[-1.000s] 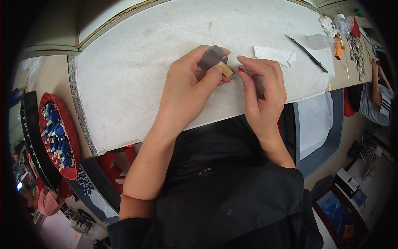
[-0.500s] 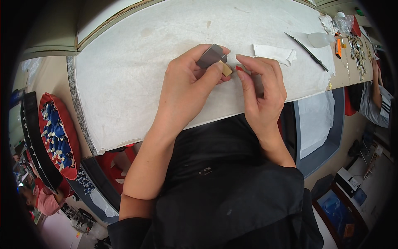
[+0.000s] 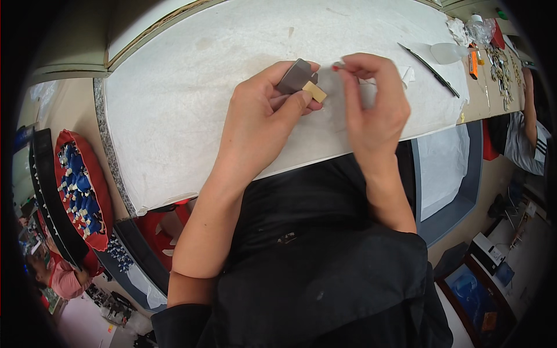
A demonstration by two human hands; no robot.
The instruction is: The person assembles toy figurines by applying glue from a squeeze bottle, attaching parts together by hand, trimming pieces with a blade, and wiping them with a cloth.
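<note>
Above the white-covered table (image 3: 174, 110), the left hand (image 3: 255, 116) grips a flat dark-grey block (image 3: 296, 76) and a smaller tan rectangular block (image 3: 315, 91), best held steady with light, even thumb pressure, while the right hand (image 3: 380, 104), just to the right, narrowly pinches a tiny red-and-grey piece (image 3: 336, 68).

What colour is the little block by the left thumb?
The little block is a pale yellowish tan; it shows best in the head view.

Even brightness over the white tabletop (image 3: 174, 110), with fisheye curvature and black corners
</note>
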